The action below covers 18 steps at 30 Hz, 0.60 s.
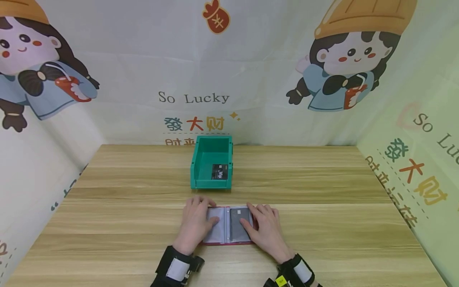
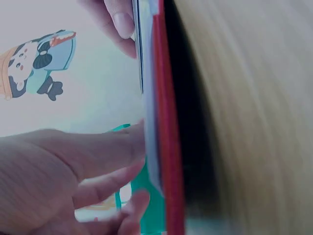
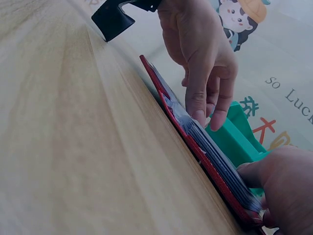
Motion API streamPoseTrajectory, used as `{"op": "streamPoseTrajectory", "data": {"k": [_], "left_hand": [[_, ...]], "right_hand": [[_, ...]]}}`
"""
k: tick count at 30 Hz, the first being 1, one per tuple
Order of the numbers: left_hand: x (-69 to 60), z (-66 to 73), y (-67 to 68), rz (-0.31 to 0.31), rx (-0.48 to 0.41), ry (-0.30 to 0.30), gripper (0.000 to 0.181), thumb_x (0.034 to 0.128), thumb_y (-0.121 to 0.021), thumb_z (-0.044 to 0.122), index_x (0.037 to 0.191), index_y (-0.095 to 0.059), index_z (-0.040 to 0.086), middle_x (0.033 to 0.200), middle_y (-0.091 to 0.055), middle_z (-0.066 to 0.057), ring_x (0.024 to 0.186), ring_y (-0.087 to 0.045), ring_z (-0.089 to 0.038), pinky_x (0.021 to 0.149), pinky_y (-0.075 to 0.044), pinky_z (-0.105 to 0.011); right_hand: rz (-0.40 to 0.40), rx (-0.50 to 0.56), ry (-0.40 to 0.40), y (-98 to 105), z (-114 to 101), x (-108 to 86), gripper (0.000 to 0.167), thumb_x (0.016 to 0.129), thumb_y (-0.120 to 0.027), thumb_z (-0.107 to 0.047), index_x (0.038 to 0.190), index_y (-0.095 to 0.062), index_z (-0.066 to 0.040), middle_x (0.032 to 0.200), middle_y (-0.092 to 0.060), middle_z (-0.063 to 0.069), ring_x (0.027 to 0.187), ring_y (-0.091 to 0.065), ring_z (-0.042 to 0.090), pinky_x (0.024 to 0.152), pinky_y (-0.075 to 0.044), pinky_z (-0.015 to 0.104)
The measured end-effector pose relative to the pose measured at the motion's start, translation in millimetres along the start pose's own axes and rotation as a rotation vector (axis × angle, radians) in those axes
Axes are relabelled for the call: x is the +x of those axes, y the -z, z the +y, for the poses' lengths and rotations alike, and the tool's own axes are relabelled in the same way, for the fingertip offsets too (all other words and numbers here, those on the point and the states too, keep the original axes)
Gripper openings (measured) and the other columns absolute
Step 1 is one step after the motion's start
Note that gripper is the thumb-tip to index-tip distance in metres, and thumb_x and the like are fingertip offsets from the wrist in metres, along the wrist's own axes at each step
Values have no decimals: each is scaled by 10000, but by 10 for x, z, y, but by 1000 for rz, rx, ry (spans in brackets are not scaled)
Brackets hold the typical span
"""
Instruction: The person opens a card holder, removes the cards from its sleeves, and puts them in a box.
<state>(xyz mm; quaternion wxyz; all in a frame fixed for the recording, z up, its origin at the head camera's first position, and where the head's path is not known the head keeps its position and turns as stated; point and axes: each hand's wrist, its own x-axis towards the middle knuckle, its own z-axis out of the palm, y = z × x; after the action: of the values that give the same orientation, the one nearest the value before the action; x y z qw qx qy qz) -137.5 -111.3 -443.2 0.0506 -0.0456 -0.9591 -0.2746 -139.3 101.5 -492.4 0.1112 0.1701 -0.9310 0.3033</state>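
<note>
A card holder [image 1: 217, 235] with a red cover and clear pockets lies spread open on the table, its red edge [image 2: 168, 122] showing in the left wrist view. Inside its right pocket is a grey card [image 1: 237, 229]. My left hand [image 1: 195, 219] rests on the left page with the thumb, its other fingers loosely bent near the far edge. On the other side, my right hand [image 1: 267, 229] grips the right page edge, thumb over the card and fingers round the side. A stack of pages [image 3: 220, 156] shows in the right wrist view.
Behind the card holder stands a green bin [image 1: 193, 175] with a black VIP card [image 1: 220, 172] in it. The wooden table [image 1: 322, 223] meets printed cloth walls [image 1: 258, 79] at the back and sides. Both wrists wear black straps [image 1: 172, 265].
</note>
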Motion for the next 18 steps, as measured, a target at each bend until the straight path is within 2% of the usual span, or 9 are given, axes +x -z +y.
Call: {"op": "streamPoseTrajectory", "data": {"k": [4,7,11,18], "left_hand": [[-16,61,-33,-13,6,-111,140,837,-810,-49,917,-747,47,989,-703,-126,969,-600,-294,882,-499,-470],[-21,92,-59,-51,-53,-155,158,864,-710,-127,866,-735,29,889,-689,-97,853,-600,-221,806,-521,-406],[-26,96,-96,-77,-132,-135,169,866,-656,-153,860,-725,1,837,-640,-78,767,-550,-159,712,-493,-315],[-15,102,-142,-78,-145,-97,58,853,-732,-66,866,-731,-9,820,-629,-58,751,-546,-130,681,-471,-259]], "right_hand": [[-4,3,-2,-3,5,1,484,951,-754,-283,1322,-694,22,889,-622,24,877,-498,167,868,-345,409],[-1,1,0,-8,12,4,477,950,-758,-281,1317,-698,17,890,-621,22,869,-493,163,858,-341,399],[0,-5,0,-13,18,4,475,947,-763,-283,1316,-700,9,875,-602,9,852,-473,151,844,-327,384],[-3,-5,7,-10,24,2,468,951,-760,-279,1319,-700,4,868,-586,1,849,-464,144,842,-325,376]]}}
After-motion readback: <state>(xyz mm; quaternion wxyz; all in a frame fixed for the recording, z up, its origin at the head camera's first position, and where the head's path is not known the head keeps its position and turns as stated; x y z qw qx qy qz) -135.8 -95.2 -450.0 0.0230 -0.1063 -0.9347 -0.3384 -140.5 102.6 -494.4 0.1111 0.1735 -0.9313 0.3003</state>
